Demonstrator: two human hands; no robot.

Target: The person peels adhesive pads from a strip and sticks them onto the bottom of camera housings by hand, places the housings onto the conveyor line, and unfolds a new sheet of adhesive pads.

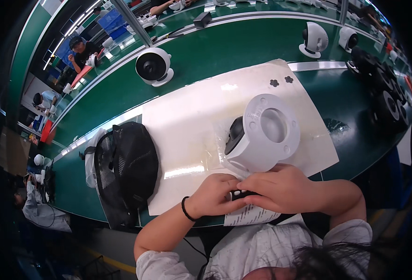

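A small black item (248, 193) is pinched by the fingers of the left hand (214, 195) and right hand (284, 189) near the table (351, 149) edge, presumably for close control. Just beyond, the white device (256, 143) is laid tilted (likely cushioned by the cream sheet (182, 121)).

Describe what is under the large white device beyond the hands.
The pale sheet shows around the white device, with shiny clear film at its left. The area directly beneath is covered and can't be seen.
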